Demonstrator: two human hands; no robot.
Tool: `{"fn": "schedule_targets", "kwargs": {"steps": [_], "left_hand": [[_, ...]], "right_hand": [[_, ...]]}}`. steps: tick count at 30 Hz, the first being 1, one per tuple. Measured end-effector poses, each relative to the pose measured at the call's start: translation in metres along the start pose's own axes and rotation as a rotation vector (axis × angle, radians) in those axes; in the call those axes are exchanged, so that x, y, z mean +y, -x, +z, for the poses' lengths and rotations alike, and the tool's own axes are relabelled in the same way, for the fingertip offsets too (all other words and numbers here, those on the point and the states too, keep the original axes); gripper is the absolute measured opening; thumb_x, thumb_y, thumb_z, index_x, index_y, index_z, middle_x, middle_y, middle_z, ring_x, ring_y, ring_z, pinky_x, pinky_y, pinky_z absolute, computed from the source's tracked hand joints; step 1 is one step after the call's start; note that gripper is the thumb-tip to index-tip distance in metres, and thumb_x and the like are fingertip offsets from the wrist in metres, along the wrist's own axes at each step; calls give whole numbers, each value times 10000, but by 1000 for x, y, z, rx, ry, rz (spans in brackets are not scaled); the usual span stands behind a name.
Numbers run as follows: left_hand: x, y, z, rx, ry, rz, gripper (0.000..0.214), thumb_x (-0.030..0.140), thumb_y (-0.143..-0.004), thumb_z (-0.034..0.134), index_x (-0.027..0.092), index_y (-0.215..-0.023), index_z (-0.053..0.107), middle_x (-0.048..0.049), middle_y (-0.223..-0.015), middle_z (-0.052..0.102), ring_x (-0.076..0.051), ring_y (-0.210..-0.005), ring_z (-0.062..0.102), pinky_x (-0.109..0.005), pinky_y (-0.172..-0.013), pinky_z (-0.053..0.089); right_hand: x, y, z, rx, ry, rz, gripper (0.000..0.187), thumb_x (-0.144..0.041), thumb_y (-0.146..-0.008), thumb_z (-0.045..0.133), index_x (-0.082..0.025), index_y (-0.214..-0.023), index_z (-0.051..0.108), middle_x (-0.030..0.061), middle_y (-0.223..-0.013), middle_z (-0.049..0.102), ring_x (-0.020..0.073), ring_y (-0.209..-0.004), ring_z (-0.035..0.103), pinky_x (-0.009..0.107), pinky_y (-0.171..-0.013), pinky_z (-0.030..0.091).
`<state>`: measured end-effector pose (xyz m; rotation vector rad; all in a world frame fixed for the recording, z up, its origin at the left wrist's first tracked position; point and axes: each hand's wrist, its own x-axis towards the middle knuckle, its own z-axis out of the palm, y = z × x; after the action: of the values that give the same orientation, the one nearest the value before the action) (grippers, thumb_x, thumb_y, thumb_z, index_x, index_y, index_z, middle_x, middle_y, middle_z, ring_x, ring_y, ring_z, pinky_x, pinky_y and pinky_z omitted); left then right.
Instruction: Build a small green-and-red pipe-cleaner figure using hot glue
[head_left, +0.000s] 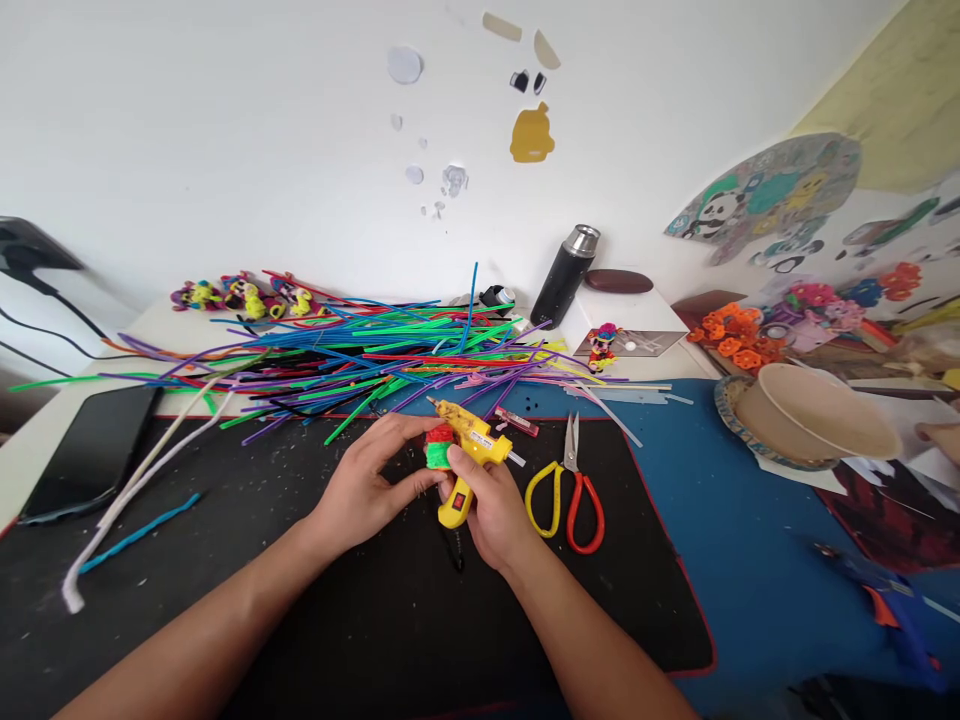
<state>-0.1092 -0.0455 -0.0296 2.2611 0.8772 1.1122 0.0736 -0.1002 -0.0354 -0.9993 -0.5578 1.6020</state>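
Observation:
My left hand (367,475) pinches a small red and green fuzzy piece (439,448), seemingly made of pipe cleaner, between thumb and fingers. Wrapped round a yellow hot glue gun (480,437) is my right hand (499,510), its thumb across the handle and close to the green part. The gun's nozzle points up and left, just above the piece, and a clear glue stick (516,459) pokes out of its back. Scissors (571,490) with one yellow and one red handle lie right of my right hand, blades apart.
Many coloured pipe cleaners (360,345) lie heaped along the back. A phone (90,450) and a twisted blue pipe cleaner (142,532) are at left. A black flask (564,280), small figure (602,347), and bowl (825,420) stand farther right; a blue glue gun (885,600) lies front right.

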Motion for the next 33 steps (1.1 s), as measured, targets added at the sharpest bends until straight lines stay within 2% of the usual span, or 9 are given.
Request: {"fn": "schedule_targets", "kwargs": {"steps": [11, 18, 23, 28, 33], "left_hand": [[-2, 2, 6, 41, -29, 67, 393, 466, -1108, 741, 258, -1441, 719, -118, -1281, 835, -275, -1171, 800, -413, -1040, 645], [2, 0, 3, 57, -55, 56, 399, 504, -1117, 717, 258, -1431, 727, -116, -1256, 844, -275, -1120, 812, -405, -1002, 654], [0, 1, 4, 50, -57, 71, 393, 487, -1118, 720, 255, -1435, 731, -125, -1260, 846, -282, -1133, 811, -420, -1012, 658], [-4, 3, 7, 45, -20, 23, 386, 481, -1095, 753, 264, -1414, 757, -126, -1269, 846, -299, -1144, 809, -442, -1007, 670], [-2, 2, 6, 54, -38, 24, 399, 507, -1101, 741, 257, -1411, 747, -120, -1253, 845, -284, -1130, 808, -415, -994, 666]], "right_hand": [[5, -2, 1, 50, 102, -58, 464, -578, -805, 921, -199, -771, 655, -29, -627, 572, 123, -590, 474, 283, -600, 369], [2, 2, 0, 14, 99, -75, 517, -655, -824, 912, -197, -823, 673, -26, -653, 583, 126, -606, 483, 276, -610, 384], [1, 1, -1, 55, 106, -63, 488, -609, -794, 935, -208, -828, 660, -28, -645, 592, 133, -607, 493, 277, -606, 392], [-1, 1, 1, 62, 126, -67, 458, -565, -810, 914, -211, -764, 627, -32, -633, 567, 124, -597, 468, 284, -611, 389], [0, 2, 2, 53, 94, -59, 495, -619, -803, 924, -207, -812, 648, -33, -644, 570, 127, -605, 474, 279, -605, 376]]}}
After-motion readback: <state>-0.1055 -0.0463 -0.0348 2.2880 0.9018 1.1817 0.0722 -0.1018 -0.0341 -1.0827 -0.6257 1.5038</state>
